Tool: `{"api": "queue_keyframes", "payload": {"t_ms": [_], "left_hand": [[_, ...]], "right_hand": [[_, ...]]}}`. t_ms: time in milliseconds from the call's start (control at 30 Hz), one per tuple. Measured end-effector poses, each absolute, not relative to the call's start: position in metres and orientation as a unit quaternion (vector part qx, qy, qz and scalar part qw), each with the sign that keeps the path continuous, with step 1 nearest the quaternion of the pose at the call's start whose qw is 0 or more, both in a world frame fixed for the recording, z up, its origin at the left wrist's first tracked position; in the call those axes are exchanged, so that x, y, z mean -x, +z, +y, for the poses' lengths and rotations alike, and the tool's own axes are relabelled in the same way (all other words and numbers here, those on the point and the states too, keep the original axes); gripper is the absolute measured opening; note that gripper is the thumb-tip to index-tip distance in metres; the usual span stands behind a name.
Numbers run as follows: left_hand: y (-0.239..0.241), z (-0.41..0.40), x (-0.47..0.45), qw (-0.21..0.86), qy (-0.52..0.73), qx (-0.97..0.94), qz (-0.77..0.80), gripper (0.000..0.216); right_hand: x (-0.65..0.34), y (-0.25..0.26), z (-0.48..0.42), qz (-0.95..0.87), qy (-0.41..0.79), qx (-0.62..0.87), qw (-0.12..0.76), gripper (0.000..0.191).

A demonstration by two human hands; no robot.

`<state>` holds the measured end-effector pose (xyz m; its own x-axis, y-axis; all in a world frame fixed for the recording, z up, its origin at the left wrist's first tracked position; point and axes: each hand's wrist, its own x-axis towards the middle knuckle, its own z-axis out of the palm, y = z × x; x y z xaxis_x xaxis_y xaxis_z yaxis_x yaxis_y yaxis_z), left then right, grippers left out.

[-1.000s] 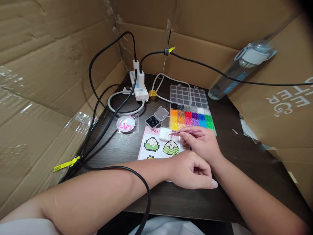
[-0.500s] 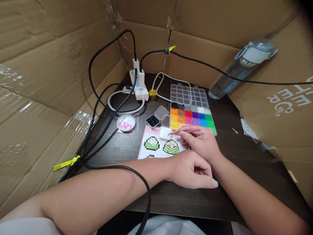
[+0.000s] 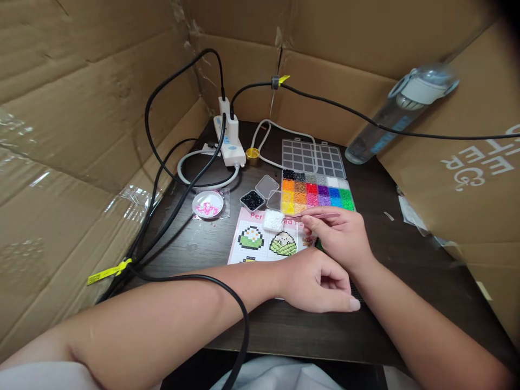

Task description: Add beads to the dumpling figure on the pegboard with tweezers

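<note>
My right hand (image 3: 343, 235) pinches pink tweezers (image 3: 320, 216), their tips at the right edge of a small clear box of white beads (image 3: 273, 221). Whether the tips hold a bead is too small to tell. That box lies on a printed bead pattern sheet (image 3: 234, 246) showing pixel pictures. Below, my left hand (image 3: 319, 284) rests with its fingers curled under and thumb stretched to the right; whatever is under the fingers is hidden. A bit of dark mesh pegboard (image 3: 356, 291) shows between the wrists, and something green (image 3: 319, 245) peeks out under my right hand.
A bead case (image 3: 317, 192) with many colours lies behind the hands. Left of it are a box of black beads (image 3: 252, 201) and a white dish (image 3: 196, 212) of pink beads. A power strip (image 3: 234, 154), black cables (image 3: 190, 189) and a bottle (image 3: 384, 130) stand around.
My right hand and the tweezers have shifted slightly right, drawing the tips from over the white beads to the box's edge. Something green now shows under that hand. My left hand stays put.
</note>
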<state>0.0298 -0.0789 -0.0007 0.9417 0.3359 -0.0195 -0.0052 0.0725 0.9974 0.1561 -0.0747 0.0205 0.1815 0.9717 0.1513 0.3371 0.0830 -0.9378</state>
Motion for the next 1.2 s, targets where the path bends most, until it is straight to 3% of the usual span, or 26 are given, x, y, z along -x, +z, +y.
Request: {"api": "queue_keyframes", "payload": {"t_ms": [200, 400, 1200], "left_hand": [[0.000, -0.076, -0.029, 0.701, 0.125, -0.695, 0.098, 0.026], [-0.002, -0.074, -0.032, 0.685, 0.133, -0.711, 0.090, 0.026], [0.000, -0.072, -0.032, 0.668, 0.130, -0.728, 0.084, 0.026]], "right_hand": [[-0.203, 0.027, -0.090, -0.495, 0.277, 0.622, 0.540, 0.010], [-0.243, 0.002, -0.117, -0.442, 0.312, 0.609, 0.581, 0.009], [-0.243, -0.020, -0.118, -0.415, 0.349, 0.613, 0.574, 0.006]]}}
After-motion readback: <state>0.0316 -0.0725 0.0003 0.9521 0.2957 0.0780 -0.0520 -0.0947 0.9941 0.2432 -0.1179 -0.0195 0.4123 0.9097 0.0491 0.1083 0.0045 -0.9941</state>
